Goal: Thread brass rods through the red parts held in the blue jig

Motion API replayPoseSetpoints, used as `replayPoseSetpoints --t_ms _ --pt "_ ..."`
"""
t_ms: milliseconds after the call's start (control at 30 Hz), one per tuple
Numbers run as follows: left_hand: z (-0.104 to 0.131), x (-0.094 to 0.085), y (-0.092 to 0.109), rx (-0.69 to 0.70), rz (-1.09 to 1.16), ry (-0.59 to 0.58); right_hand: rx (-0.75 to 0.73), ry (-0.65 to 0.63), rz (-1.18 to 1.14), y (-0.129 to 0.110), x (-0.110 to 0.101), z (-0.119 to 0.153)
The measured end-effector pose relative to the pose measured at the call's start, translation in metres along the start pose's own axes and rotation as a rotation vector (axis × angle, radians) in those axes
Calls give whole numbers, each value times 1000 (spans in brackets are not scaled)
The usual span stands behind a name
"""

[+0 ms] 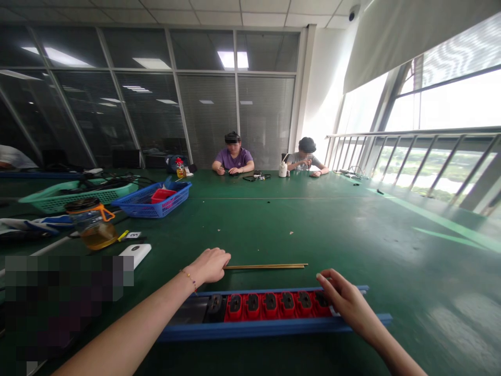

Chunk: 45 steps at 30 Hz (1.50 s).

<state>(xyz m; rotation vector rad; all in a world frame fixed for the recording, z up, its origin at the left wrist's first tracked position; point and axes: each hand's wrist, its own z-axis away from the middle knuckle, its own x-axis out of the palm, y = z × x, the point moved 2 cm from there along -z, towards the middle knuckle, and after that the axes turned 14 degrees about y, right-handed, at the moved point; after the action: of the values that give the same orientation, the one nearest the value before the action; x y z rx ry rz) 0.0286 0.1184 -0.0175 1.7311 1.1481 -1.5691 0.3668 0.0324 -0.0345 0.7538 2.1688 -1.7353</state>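
Observation:
My left hand (209,265) is closed, palm down, around the left ends of a few thin yellowish rods (270,266). The rods stretch to the right just above the green table, behind a long blue-edged rail tray (274,328). A row of red blocks (270,306) with black connector-like tops stands inside this tray. At the row's left end is a black block (215,307). Over the tray's right end is my right hand (346,297), its fingers stretched forward and partly covering the last red block. I see nothing held in it.
On the left stand a jar of amber liquid (94,224), a blue basket (156,206), a green basket (47,197) with dark cables and a white power-bank-like box (136,254). Two people (234,156) sit across the table. A railing (410,162) runs along the right.

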Motion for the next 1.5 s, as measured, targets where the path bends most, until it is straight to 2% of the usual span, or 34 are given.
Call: replayPoseSetpoints --t_ms 167,300,367,467,567,633,667,800,967,1033,1133,1300,1367,1433,1500 --pt "2 -3 0 -6 51 21 -8 0 13 -1 0 1" --pt "6 -10 3 -76 251 21 -19 13 4 -2 1 1" --pt "9 -17 7 -91 343 40 -48 60 1 -2 -1 0" --pt "18 -31 13 -84 405 107 -83 241 6 1 -8 -5" --pt "30 -49 19 -86 479 136 -77 514 1 2 -20 -9" --pt "40 -60 23 -90 518 131 -76 597 -43 0 -26 -8" --pt "45 -64 26 -89 530 124 -77 584 -78 -2 -26 -7" --pt "60 -70 41 -70 532 110 -63 384 -217 -9 -19 -1" --pt "65 -68 57 -61 445 165 -6 394 -439 -4 -12 0" --pt "64 -69 62 -48 408 181 -5 375 -459 -2 -13 -2" --pt "64 -73 67 -44 342 226 -13 313 -333 -5 -16 -2" --pt "67 -77 75 -18 241 342 -75 124 122 -8 -11 2" --pt "68 -76 76 -6 229 367 -121 120 250 -7 -9 3" --pt "70 -77 73 -8 237 380 -157 167 313 -6 -9 3" --pt "71 -79 65 -58 257 406 -173 213 334 -6 -12 2"
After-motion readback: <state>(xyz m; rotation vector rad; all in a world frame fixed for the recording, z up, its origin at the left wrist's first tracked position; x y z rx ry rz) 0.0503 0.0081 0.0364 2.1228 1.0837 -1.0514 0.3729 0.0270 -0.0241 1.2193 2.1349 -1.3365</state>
